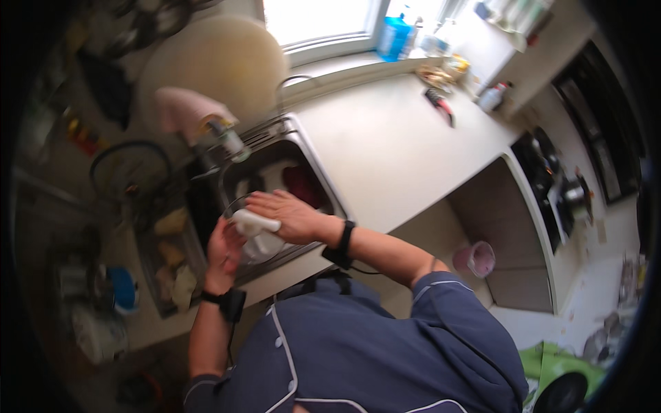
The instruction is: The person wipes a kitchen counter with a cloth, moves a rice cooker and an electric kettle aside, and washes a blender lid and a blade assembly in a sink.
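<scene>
Both of my hands are over a stainless steel sink (336,204). My right hand (281,211) reaches in from the right with its fingers stretched out flat. A white pump head (256,223) shows against its palm, and a clear bottle (262,249) seems to stand beneath that pump. To the left of the bottle, my left hand (225,248) is raised with its fingers near the pump; blur hides whether it touches it. A dark red item (303,186), perhaps a cloth, lies in the basin.
A pink cloth (191,113) hangs by the faucet (232,142) behind the sink. Left of it, a second basin (199,258) holds several yellowish pieces. On the white counter (356,139) lies a red-and-black tool (440,107). A blue bottle (395,38) stands on the windowsill.
</scene>
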Available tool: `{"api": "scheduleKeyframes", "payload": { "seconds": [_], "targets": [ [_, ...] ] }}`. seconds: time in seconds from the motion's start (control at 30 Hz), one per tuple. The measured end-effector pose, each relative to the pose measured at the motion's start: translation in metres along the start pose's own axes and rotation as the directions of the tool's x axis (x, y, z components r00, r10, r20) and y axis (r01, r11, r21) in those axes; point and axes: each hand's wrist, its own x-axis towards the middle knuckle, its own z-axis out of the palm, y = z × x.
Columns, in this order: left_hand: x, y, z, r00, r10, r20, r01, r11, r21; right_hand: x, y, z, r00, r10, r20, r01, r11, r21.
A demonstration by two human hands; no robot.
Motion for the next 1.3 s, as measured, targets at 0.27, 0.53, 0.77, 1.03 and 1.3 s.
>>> {"api": "scheduleKeyframes", "payload": {
  "seconds": [0.27, 0.53, 0.77, 1.03, 1.3],
  "targets": [
    [-0.012, -0.016, -0.013, 0.965, 0.193, -0.180, -0.216, 0.969, -0.119, -0.004, -0.047, 0.021, 0.998, 0.058, -0.004, -0.057, 0.982, -0.181],
    [-0.016, -0.023, -0.011, 0.973, 0.181, -0.140, -0.216, 0.929, -0.302, 0.016, -0.059, 0.054, 0.995, -0.091, 0.036, 0.096, 0.978, -0.185],
    [-0.034, -0.012, -0.023, 0.961, 0.244, -0.127, -0.274, 0.880, -0.387, 0.019, -0.045, 0.039, 1.000, -0.018, 0.019, 0.022, 0.971, -0.236],
    [-0.060, -0.008, -0.019, 0.975, 0.222, 0.021, -0.217, 0.966, -0.143, 0.039, 0.002, 0.051, 0.940, 0.192, -0.283, -0.050, 0.895, 0.443],
    [-0.054, 0.007, -0.018, 0.988, 0.131, 0.080, -0.141, 0.981, 0.133, 0.069, 0.018, 0.016, 0.757, 0.318, 0.571, -0.631, 0.125, 0.766]
  ]
}}
